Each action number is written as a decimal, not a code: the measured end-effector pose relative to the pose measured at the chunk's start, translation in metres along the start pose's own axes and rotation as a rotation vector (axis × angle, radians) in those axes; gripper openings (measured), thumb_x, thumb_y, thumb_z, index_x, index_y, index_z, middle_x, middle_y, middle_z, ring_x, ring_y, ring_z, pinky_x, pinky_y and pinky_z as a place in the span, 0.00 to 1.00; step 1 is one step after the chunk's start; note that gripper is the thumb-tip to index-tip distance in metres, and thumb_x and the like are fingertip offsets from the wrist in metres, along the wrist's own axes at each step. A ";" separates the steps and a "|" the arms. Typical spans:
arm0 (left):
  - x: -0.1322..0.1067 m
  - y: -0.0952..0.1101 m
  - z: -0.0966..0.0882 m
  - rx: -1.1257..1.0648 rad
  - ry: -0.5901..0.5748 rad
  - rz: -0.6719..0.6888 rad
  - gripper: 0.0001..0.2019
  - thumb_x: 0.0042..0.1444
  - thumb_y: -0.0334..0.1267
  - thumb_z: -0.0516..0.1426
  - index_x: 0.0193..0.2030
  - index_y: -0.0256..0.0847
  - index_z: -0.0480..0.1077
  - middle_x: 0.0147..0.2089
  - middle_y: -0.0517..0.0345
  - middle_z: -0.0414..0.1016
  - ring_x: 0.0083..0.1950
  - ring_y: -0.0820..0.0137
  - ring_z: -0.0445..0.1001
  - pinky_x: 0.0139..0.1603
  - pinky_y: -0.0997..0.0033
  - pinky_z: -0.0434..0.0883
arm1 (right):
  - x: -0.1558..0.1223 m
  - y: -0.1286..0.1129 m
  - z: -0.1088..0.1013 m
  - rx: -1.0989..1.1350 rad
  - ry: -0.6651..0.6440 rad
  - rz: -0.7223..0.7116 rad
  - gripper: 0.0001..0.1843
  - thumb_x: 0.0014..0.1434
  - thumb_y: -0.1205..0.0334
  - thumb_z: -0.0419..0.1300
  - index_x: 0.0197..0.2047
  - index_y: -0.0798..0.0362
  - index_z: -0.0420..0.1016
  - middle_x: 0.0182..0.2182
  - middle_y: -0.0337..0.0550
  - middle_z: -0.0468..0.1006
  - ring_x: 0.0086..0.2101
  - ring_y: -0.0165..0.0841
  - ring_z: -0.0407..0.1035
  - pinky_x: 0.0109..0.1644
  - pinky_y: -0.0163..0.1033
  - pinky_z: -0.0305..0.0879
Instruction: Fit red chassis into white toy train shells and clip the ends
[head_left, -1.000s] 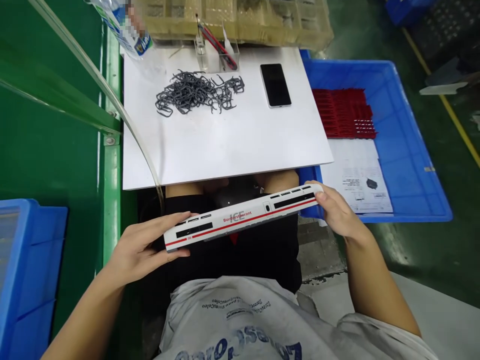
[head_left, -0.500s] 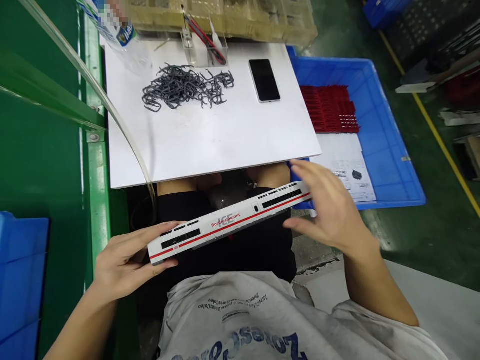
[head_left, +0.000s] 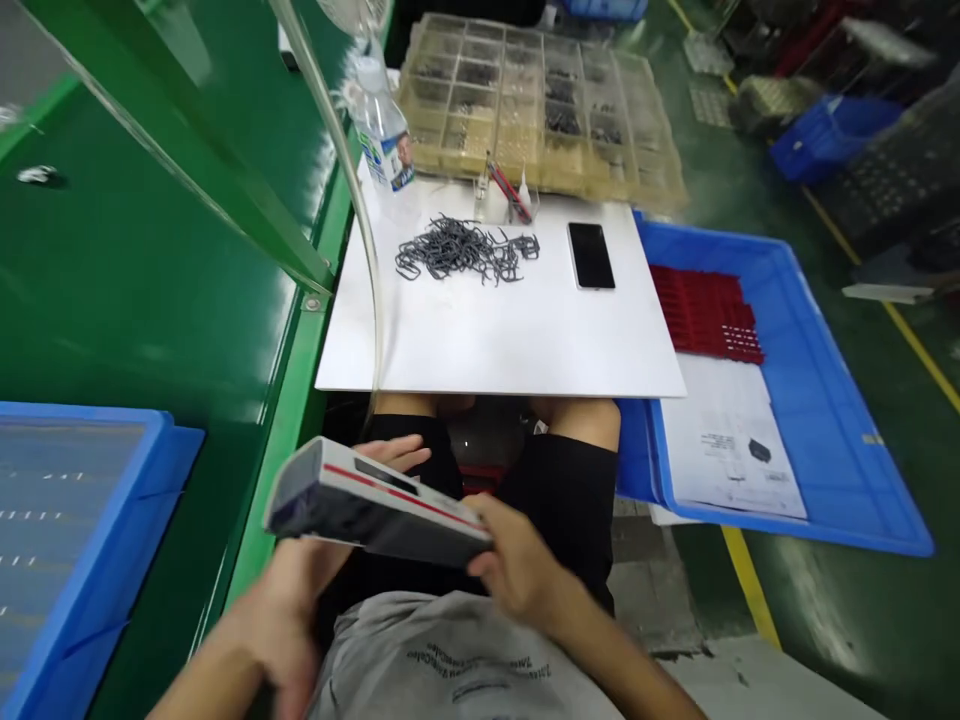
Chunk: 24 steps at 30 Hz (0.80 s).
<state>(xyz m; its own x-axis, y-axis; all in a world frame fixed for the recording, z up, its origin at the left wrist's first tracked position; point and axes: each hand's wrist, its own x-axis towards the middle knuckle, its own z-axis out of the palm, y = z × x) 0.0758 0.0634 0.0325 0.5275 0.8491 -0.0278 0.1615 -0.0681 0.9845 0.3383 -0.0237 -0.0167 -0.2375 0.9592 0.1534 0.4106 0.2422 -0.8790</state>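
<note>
I hold a long white model train car [head_left: 375, 500] with a red stripe and dark windows over my lap, its near end pointing left toward the blue bin. My left hand [head_left: 330, 550] supports it from underneath, fingers curled up behind it. My right hand [head_left: 517, 575] grips its right end with fingers closed. Both hands are blurred by motion. The white work board [head_left: 510, 340] lies ahead of them, carrying a pile of grey wire clips [head_left: 465, 250] and a black phone [head_left: 590, 255].
A blue bin [head_left: 82, 520] stands at my left on the green bench. Another blue bin [head_left: 810, 400] at right holds red parts [head_left: 705, 310] and a printed sheet [head_left: 727, 440]. A tan compartment tray [head_left: 540, 110], a water bottle [head_left: 381, 125] and a clear tube [head_left: 352, 200] sit behind the board.
The train car has swung round and moved left toward the blue bin. My right hand went from its far end, briefly off it, to gripping the near right end. The view turned left and up.
</note>
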 end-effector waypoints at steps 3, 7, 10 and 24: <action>0.003 -0.011 0.027 -0.529 0.032 0.009 0.31 0.59 0.61 0.75 0.62 0.55 0.72 0.46 0.51 0.86 0.47 0.51 0.89 0.47 0.52 0.87 | 0.016 -0.008 0.033 0.061 -0.336 -0.014 0.42 0.74 0.19 0.49 0.59 0.48 0.79 0.44 0.48 0.87 0.34 0.41 0.79 0.35 0.43 0.70; 0.000 -0.034 0.033 -0.754 -0.026 -0.130 0.19 0.68 0.49 0.71 0.46 0.49 0.63 0.27 0.69 0.70 0.21 0.74 0.70 0.25 0.78 0.68 | 0.071 0.010 -0.027 -0.164 -0.578 -0.085 0.27 0.75 0.31 0.63 0.40 0.46 0.86 0.31 0.39 0.84 0.31 0.37 0.77 0.34 0.39 0.63; -0.005 -0.055 0.029 -0.572 -0.062 -0.313 0.24 0.63 0.53 0.74 0.42 0.46 0.64 0.27 0.68 0.69 0.20 0.73 0.71 0.23 0.76 0.68 | 0.137 0.043 -0.106 -0.236 -0.256 0.026 0.12 0.76 0.49 0.66 0.47 0.46 0.87 0.40 0.42 0.88 0.39 0.39 0.80 0.44 0.41 0.70; 0.002 -0.092 0.024 -0.318 -0.001 -0.481 0.25 0.46 0.56 0.80 0.46 0.53 0.79 0.28 0.61 0.75 0.26 0.58 0.77 0.29 0.58 0.78 | 0.282 0.130 -0.192 -0.387 0.169 0.149 0.04 0.65 0.59 0.63 0.39 0.49 0.76 0.37 0.45 0.81 0.37 0.40 0.73 0.47 0.46 0.69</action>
<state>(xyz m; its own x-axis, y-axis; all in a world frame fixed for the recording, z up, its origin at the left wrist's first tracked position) 0.0819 0.0586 -0.0618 0.4580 0.7451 -0.4849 0.1248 0.4861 0.8649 0.4938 0.3064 -0.0006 -0.0166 0.9904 0.1372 0.7360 0.1050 -0.6688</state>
